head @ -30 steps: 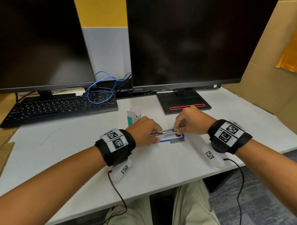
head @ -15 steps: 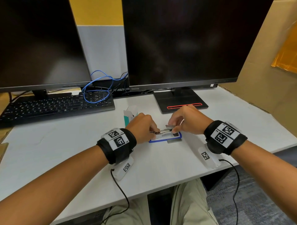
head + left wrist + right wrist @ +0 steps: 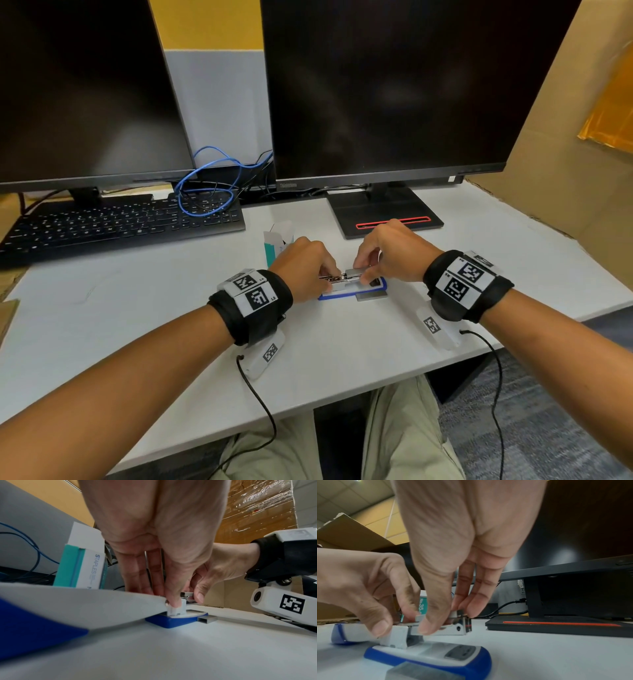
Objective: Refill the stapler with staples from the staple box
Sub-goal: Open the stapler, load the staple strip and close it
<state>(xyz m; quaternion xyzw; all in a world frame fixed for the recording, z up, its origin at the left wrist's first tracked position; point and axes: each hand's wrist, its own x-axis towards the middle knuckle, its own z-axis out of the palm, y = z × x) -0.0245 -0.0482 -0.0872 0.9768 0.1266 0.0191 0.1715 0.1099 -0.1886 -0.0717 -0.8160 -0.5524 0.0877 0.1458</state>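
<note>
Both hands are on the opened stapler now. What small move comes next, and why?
Probably lower the staple strip pinched in the right hand into the metal magazine and slide it in. The left hand holds the stapler open, and the strip appears to sit just above the channel, not yet seated.

I'm looking at an office workstation: two dark monitors (image 3: 383, 89) stand at twelve o'clock on the white surface (image 3: 102, 308), a black keyboard (image 3: 120, 222) lies at ten o'clock under a looped blue network cable (image 3: 205, 185), and grey carpet (image 3: 548, 428) shows below.
</note>
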